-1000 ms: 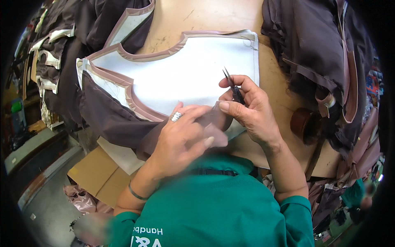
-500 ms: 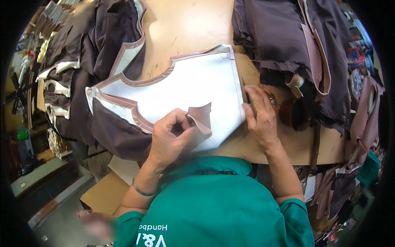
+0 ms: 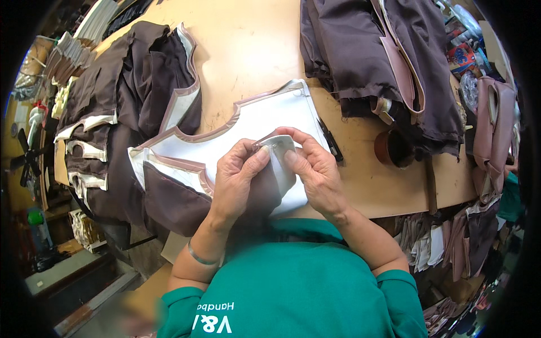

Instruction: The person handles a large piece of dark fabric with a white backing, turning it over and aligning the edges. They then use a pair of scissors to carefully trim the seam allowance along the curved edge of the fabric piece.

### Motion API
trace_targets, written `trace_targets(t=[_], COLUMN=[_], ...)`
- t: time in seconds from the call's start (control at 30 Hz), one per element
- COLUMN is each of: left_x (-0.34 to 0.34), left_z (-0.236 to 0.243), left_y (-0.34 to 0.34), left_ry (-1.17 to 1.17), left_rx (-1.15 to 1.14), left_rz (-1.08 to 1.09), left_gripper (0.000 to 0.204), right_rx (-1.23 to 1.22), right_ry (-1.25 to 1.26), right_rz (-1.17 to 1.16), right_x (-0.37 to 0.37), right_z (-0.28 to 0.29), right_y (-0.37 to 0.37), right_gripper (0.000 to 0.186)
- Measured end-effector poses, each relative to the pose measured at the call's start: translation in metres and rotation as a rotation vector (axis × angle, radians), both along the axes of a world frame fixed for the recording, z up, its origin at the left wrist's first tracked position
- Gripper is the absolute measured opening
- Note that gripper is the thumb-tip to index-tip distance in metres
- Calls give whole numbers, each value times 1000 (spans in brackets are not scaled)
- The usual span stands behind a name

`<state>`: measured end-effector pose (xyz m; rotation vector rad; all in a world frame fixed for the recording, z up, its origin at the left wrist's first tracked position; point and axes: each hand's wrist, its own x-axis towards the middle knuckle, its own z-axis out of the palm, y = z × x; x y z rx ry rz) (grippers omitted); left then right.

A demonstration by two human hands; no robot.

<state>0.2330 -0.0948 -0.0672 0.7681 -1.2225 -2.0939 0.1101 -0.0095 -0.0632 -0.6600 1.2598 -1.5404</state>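
Observation:
My left hand (image 3: 235, 179) and my right hand (image 3: 316, 176) meet over the near part of the table. Both pinch the upper edge of a leather piece (image 3: 284, 172), which shows a pale, shiny side toward me. Dark brown lining cloth (image 3: 174, 200) hangs beside and below the left hand; whether it joins the held piece is hidden. Under and beyond my hands lies a white panel (image 3: 276, 107) with folded pinkish-brown leather along its curved edges. A black utility knife (image 3: 331, 142) rests just right of the panel.
Piles of dark brown lined pieces stand at the left (image 3: 93, 101) and far right (image 3: 372, 50) of the tan table (image 3: 242, 39). A round brown container (image 3: 389, 149) sits right of the knife. Pinkish-brown leather pieces (image 3: 490, 129) hang beyond the right edge.
My right hand has left the table beside the panel and come left to grip the leather piece with my left hand. The piece's pale side now shows, and the knife is uncovered.

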Motion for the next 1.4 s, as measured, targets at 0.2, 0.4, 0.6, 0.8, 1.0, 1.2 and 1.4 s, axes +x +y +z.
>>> trace_targets(t=[0.2, 0.4, 0.6, 0.8, 1.0, 1.2, 1.4], left_x=[-2, -14, -24, -38, -57, -70, -80], left_z=[7, 14, 5, 3, 0, 15, 12], left_y=[-4, 19, 3, 10, 23, 39, 43], left_ry=[-209, -288, -131, -125, 33, -104, -208], left_rx=[-728, -1399, -1104, -522, -1200, -1323, -1034], left_rz=[174, -227, -235, -484, -292, -283, -270], left_gripper=[16, 34, 13, 22, 24, 12, 12], right_rx=[-124, 1, 67, 64, 43, 58, 50], right_ry=[380, 73, -26, -138, -101, -41, 87], right_rz=[-195, -247, -346, -356, -334, -237, -200], right_x=[4, -2, 2, 2, -9, -33, -45], right_z=[8, 12, 4, 6, 4, 4, -3], right_y=[16, 35, 55, 66, 79, 87, 87], right_gripper=[46, 52, 47, 44, 44, 43, 43])
